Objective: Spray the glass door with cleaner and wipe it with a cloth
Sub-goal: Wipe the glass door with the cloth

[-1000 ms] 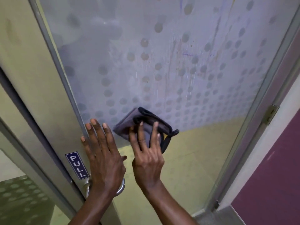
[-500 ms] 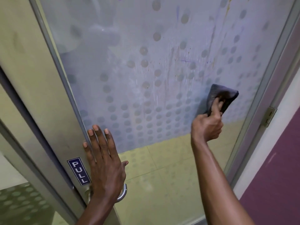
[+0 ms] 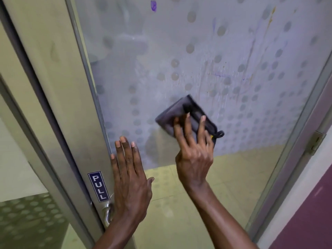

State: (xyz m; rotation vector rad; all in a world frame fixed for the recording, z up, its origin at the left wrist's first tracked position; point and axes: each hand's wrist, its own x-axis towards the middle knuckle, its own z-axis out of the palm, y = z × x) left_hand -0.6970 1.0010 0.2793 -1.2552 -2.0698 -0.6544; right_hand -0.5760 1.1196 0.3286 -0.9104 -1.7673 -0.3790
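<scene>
The glass door (image 3: 206, 56) fills the view, frosted with a pattern of grey dots and marked by purple and brown streaks. A folded dark grey cloth (image 3: 172, 115) lies flat against the glass near the middle. My right hand (image 3: 193, 150) presses on the cloth with spread fingers. My left hand (image 3: 131, 178) rests flat with fingers together on the door's left edge, over the metal frame and glass, just above the handle. No spray bottle is in view.
A metal frame (image 3: 68, 108) with a blue PULL sign (image 3: 98, 186) and a steel handle (image 3: 107, 215) runs down the left. A hinge (image 3: 315, 142) sits on the right frame, beside a maroon wall (image 3: 312, 212). Yellow-green floor tiles show through the lower glass.
My right hand swept the cloth from the middle to the right side of the glass and has now come back left to the middle. The left hand stayed flat by the handle.
</scene>
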